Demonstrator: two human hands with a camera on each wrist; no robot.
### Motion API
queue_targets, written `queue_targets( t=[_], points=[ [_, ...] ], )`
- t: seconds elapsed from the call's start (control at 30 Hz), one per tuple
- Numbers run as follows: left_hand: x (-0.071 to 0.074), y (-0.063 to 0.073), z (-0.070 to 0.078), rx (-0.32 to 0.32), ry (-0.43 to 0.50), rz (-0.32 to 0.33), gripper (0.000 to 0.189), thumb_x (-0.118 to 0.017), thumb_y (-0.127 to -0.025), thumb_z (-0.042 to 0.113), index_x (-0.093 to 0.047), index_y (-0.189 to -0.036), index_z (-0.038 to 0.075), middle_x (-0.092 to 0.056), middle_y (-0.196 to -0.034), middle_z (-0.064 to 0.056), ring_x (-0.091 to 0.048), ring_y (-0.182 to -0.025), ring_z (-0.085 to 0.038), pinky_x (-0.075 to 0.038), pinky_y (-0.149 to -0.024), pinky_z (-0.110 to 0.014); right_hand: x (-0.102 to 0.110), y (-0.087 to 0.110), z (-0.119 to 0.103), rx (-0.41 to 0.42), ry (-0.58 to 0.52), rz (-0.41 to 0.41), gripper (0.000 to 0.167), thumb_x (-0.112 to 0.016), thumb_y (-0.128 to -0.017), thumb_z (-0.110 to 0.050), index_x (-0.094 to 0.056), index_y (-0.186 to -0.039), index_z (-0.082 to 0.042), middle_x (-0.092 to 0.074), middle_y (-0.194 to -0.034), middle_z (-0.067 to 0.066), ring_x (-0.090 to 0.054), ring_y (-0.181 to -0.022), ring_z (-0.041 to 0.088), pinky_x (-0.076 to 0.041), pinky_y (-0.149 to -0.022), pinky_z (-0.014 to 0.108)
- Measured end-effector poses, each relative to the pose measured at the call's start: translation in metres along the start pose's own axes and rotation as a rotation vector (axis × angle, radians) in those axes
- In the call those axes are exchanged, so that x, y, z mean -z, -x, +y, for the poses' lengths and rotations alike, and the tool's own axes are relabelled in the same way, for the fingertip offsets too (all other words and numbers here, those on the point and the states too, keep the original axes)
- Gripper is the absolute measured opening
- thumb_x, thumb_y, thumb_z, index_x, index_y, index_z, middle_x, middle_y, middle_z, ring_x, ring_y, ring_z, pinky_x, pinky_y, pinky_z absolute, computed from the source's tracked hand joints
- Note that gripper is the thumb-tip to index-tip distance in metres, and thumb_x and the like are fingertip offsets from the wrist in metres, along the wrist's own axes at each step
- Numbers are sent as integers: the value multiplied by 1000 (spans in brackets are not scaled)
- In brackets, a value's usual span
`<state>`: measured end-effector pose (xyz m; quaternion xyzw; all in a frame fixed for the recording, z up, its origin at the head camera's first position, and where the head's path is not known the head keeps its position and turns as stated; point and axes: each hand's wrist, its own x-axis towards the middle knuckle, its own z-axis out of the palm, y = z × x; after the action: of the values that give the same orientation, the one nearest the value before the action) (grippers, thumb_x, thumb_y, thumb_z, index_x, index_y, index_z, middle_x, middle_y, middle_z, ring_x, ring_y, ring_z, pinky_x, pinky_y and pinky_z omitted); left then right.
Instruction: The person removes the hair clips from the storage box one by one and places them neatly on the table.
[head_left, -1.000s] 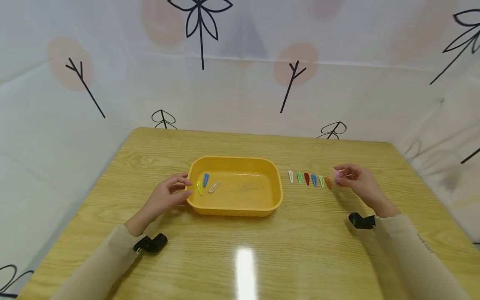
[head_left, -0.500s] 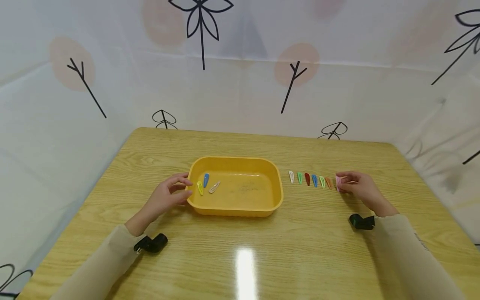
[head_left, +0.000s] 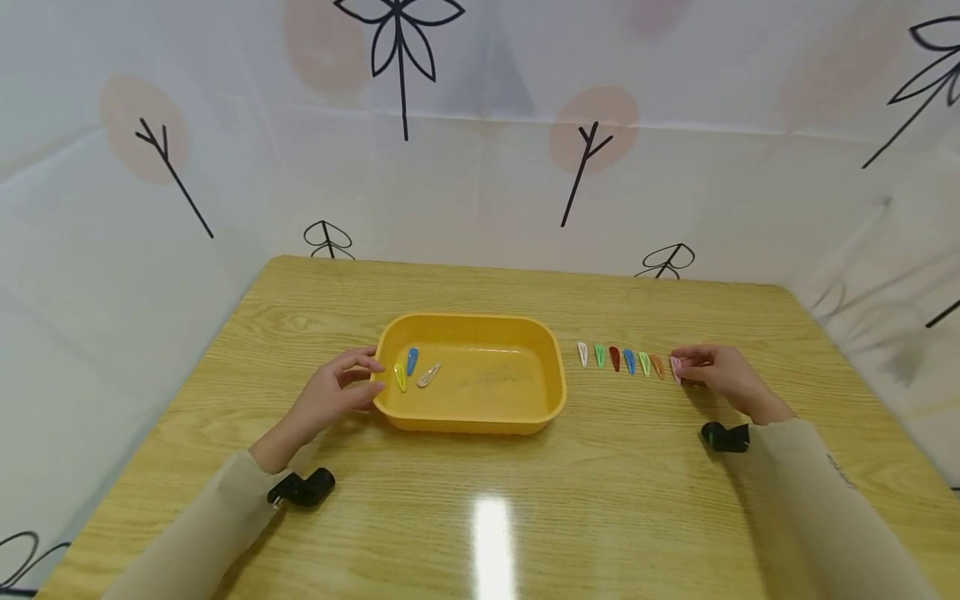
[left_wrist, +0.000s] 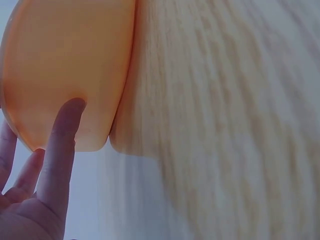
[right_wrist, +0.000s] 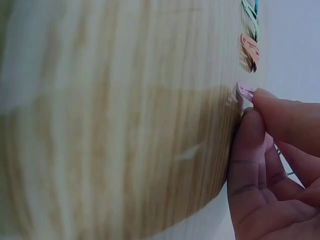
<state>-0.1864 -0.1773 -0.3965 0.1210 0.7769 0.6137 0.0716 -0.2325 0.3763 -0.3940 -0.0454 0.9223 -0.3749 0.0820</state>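
A yellow plastic basin (head_left: 468,422) stands mid-table, with a blue hair clip (head_left: 412,361), a yellow hair clip (head_left: 400,377) and a beige hair clip (head_left: 429,374) lying in its left part. My left hand (head_left: 330,392) touches the basin's left end; in the left wrist view a straight digit (left_wrist: 62,145) lies against its outer wall. Over on the right, my right hand (head_left: 722,379) pinches a pink hair clip (right_wrist: 244,91) by one end, low at the tabletop. That clip is partly hidden by the fingertips.
Left of the pink clip runs a row of hair clips: white (head_left: 582,354), green (head_left: 599,355), dark red (head_left: 615,358), blue (head_left: 629,361), light green (head_left: 643,363) and orange (head_left: 657,366). A patterned cloth (head_left: 480,192) hangs behind the wooden table (head_left: 375,517).
My right hand has come down slightly toward me with the pink hair clip, which now lies near the tabletop beside the orange one. The left hand and basin have stayed put.
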Motion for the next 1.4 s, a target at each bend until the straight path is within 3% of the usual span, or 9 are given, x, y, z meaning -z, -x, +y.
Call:
queue_targets(
  t=[0.27,0.57,0.83,1.1,1.27,1.4],
  points=[
    [0,0,0,-6,-4,-1,31,-65,-87,8,-54,-110,-11,-31,-144,-19,-44,-118,-43,-56,-70,-36,1,1,-3,-32,33,-4,45,-61,-92,-17,-51,-125,13,-53,-119,29,-50,-92,10,-43,-70,16],
    [0,1,-1,0,-6,0,31,-65,-87,8,-54,-110,-10,-32,-144,-19,-44,-118,-42,-56,-69,-36,-2,1,-5,-89,7,13,50,-56,-94,-27,-51,-126,11,-53,-122,28,-54,-85,0,-47,-72,18],
    [0,0,0,-3,-12,2,32,-65,-87,9,-54,-110,-10,-32,-144,-18,-45,-118,-42,-56,-69,-36,-4,2,-8,-114,-31,25,48,-55,-95,-25,-50,-125,12,-56,-118,27,-59,-80,-2,-52,-73,24],
    [-1,-1,0,-9,-15,-1,32,-65,-87,9,-54,-110,-10,-32,-143,-19,-44,-118,-42,-56,-69,-35,-1,5,-9,-90,-14,22,50,-57,-94,-25,-49,-127,11,-61,-110,21,-61,-81,4,-50,-71,21],
    [0,0,0,-4,-16,2,31,-65,-88,9,-54,-110,-10,-33,-143,-18,-45,-118,-41,-56,-69,-35,5,10,-15,-13,26,61,43,-59,-92,-15,-50,-125,11,-61,-100,19,-57,-81,13,-49,-65,27],
    [-1,0,-2,-5,-18,5,32,-65,-88,10,-54,-111,-9,-33,-143,-18,-45,-117,-42,-56,-69,-34,9,13,-23,32,49,99,42,-60,-92,-16,-52,-125,9,-59,-99,16,-55,-81,12,-49,-68,33]
  ],
)
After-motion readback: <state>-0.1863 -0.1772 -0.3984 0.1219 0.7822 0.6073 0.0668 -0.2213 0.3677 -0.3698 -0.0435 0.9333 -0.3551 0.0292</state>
